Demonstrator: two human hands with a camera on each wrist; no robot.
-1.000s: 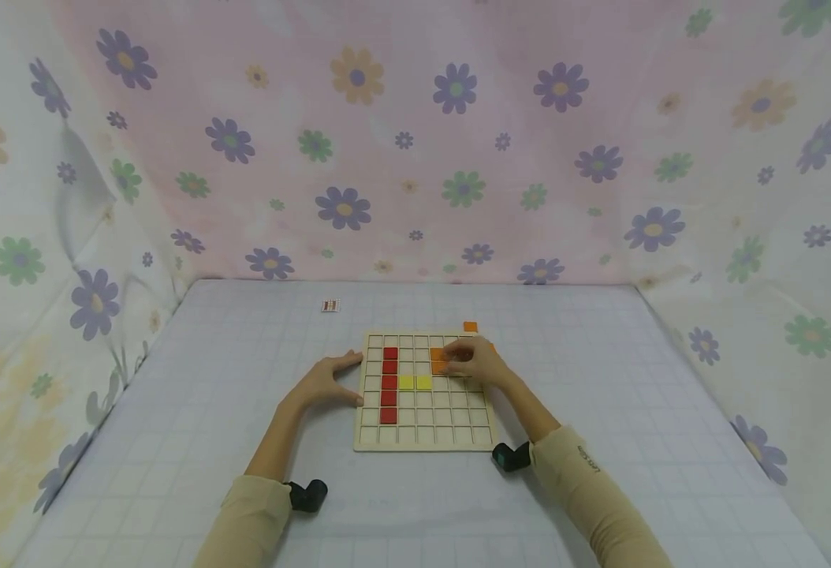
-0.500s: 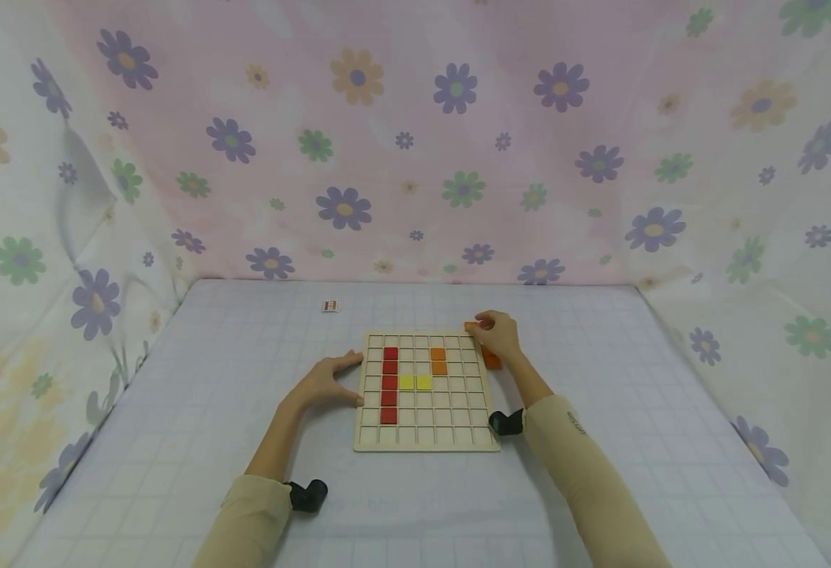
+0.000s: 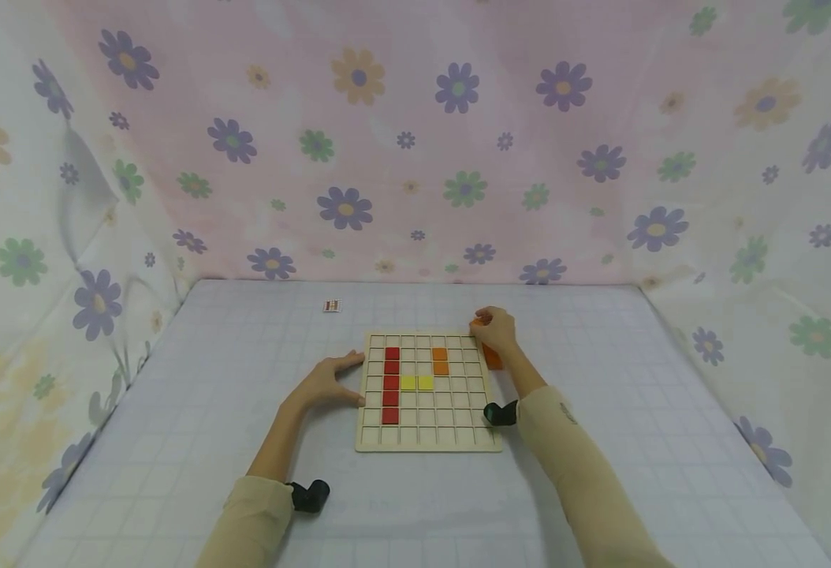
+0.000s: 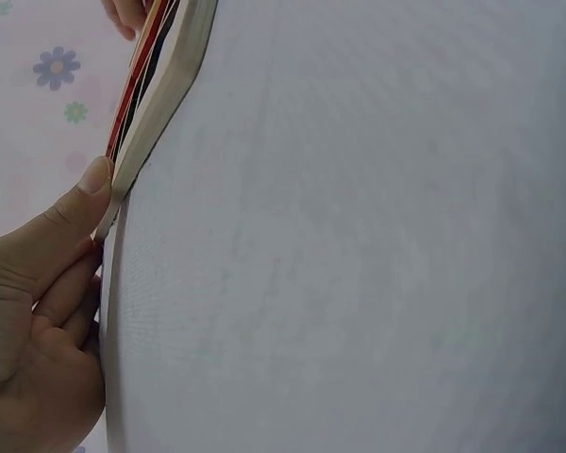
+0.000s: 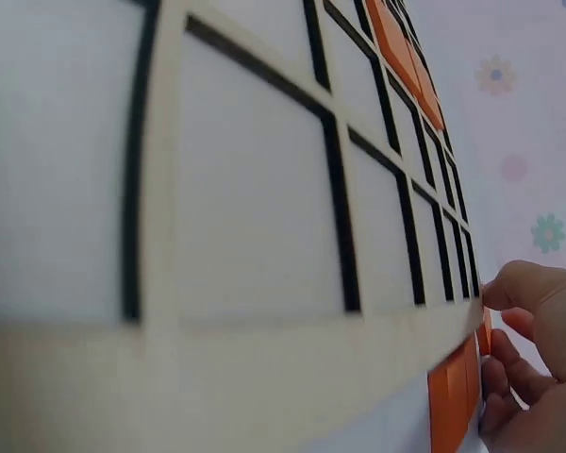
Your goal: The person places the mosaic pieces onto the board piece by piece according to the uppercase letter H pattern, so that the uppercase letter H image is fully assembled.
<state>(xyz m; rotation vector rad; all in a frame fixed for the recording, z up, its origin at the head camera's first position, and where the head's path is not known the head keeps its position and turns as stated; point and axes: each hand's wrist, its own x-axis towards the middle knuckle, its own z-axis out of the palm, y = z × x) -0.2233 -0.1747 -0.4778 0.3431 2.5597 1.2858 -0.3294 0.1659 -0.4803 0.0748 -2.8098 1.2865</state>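
Observation:
A pale wooden grid board lies on the table. It holds a column of several red tiles, two yellow tiles and two orange tiles. My left hand rests at the board's left edge, thumb and fingers spread apart; in the left wrist view the thumb touches that edge. At the far right corner, my right hand pinches an orange tile, mostly covered by the fingers. More orange tiles lie just off the board's right edge, under that hand.
A small printed card lies on the table beyond the board's far left corner. Flowered cloth hangs behind and on both sides. Black wrist cameras sit at both sleeves, the right one overlapping the board's edge in the head view.
My right hand has left the two orange tiles on the board, moved back and right to the far corner, and taken hold of a loose orange tile. The left hand has stayed put.

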